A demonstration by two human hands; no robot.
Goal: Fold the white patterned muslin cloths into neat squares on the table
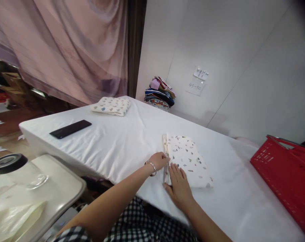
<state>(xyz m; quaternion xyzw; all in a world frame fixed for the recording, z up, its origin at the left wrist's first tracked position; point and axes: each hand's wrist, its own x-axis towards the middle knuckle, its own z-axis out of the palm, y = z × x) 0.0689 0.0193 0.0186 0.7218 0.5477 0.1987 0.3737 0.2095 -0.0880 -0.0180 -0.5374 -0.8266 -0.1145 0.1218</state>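
A folded white cloth (189, 161) with small scattered prints lies on the white-covered table (117, 144) in front of me. My left hand (159, 160), with a silver bracelet at the wrist, has its fingers closed in a pinch at the cloth's left folded edge. Flat on the cloth's near left part rests my right hand (179, 185), fingers stretched out and the thumb by the layered edge. At the table's far left corner sits another folded cloth (112, 106) with a coloured print.
A black phone-like slab (71, 129) lies on the table's left side. To the right stands a red plastic basket (283, 178). Folded fabrics (160, 94) are stacked by the wall. A lidded clear jar (23, 171) is on a side surface at left, near a pink curtain (91, 43).
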